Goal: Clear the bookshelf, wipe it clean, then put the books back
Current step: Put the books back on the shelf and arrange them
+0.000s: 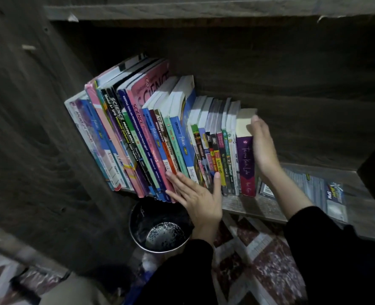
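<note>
Fingers (pixel 177 182) press flat against the shelved books (pixel 151 133).

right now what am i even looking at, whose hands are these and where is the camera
There is no machine here. A person wears one wide-angle camera on the head, looking forward and down, so the single picture shows their own two bare hands in black sleeves.

A row of books stands on a wooden shelf, leaning to the left. The left hand lies flat against the lower spines, its fingers straight. The right hand presses flat on the cover of the purple book at the row's right end. Neither hand grips anything.

Further right, a wrapped booklet lies flat on the shelf. Below the shelf, a metal bucket stands on the patterned floor.
</note>
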Available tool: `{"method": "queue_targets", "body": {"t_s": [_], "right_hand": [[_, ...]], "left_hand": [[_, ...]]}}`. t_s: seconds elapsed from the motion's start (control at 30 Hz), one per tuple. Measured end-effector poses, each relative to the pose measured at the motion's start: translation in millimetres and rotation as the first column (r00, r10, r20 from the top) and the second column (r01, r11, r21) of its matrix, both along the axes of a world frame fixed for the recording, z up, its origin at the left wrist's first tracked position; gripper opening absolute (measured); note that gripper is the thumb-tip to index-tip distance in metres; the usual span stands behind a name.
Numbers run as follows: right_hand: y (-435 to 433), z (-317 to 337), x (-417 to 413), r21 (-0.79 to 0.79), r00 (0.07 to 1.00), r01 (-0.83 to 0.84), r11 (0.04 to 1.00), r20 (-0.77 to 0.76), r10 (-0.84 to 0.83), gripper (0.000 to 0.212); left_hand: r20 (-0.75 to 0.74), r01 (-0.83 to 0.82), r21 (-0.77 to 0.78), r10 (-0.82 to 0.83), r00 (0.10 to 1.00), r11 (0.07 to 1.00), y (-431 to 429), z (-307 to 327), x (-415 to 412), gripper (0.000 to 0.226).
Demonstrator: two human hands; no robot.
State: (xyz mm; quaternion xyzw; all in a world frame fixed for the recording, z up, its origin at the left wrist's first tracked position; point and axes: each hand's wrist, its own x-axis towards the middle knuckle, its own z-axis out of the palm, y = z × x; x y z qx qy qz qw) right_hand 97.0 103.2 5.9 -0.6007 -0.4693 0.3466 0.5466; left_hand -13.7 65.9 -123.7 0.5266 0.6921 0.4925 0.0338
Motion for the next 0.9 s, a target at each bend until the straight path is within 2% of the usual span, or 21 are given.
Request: {"method": "queue_targets", "body": {"t_s": [0.1,0.17,0.3,0.4,0.47,0.53,0.6,0.67,0.7,0.77,0.83,0.9], "right_hand": [[-1.2,2.7,2.6,0.059,1.000,0.017,0.998,0.013,-0.018,0.057],[-0.2,4.7,4.1,0.082,0.999,0.021,0.996,0.045,-0.025,0.057],[-4.6,9.9,-0.1,0.112,0.983,0.041,0.993,0.175,-0.060,0.063],[-17.4,22.7,-5.8,0.221,0.914,-0.003,0.975,0.396,-0.087,0.064],[-25.9,39.0,-17.3,0.338,0.847,-0.147,0.930,0.529,-0.059,0.062],[-27.9,59.8,-36.4,0.360,0.755,-0.354,0.863,0.654,0.036,0.067],[-21.5,76.3,-56.7,0.239,0.558,-0.552,0.799,0.818,0.141,0.081],[-13.8,82.7,-69.6,0.044,0.335,-0.656,0.753,0.912,0.238,0.090],[-11.0,81.5,-72.2,-0.009,0.294,-0.671,0.741,0.914,0.278,0.089],[-11.0,75.7,-72.1,0.001,0.333,-0.675,0.738,0.893,0.303,0.085],[-15.1,71.1,-70.5,0.056,0.374,-0.665,0.745,0.888,0.266,0.080],[-19.4,69.1,-67.5,0.096,0.408,-0.653,0.752,0.880,0.242,0.078]], "left_hand": [[-0.026,-0.110,0.147,0.115,0.993,0.983,16.3,-7.7,7.8,0.105],[-0.033,-0.136,0.185,0.144,0.989,0.973,22.5,-7.9,12.1,0.108],[-0.062,-0.089,0.126,0.098,0.993,0.988,19.8,-3.6,19.3,0.109],[-0.031,-0.093,0.102,0.096,0.995,0.990,13.5,-1.4,12.6,0.105],[-0.023,-0.057,0.046,0.058,0.998,0.997,5.9,-0.6,6.6,0.103],[-0.033,-0.016,0.012,0.017,0.999,1.000,-7.6,2.8,1.5,0.099],[-0.004,0.040,0.044,-0.040,0.999,0.998,-20.9,9.3,-5.8,0.081],[0.078,0.066,0.137,-0.077,0.994,0.988,-29.9,17.6,-15.9,0.054],[0.125,0.081,0.172,-0.103,0.987,0.982,-32.5,22.2,-21.1,0.049],[0.188,0.117,0.206,-0.156,0.970,0.972,-35.0,29.1,-30.1,0.055],[0.169,0.164,0.219,-0.203,0.964,0.962,-35.9,31.3,-36.4,0.060],[0.121,0.229,0.206,-0.257,0.959,0.951,-36.1,32.7,-40.4,0.052]]}}
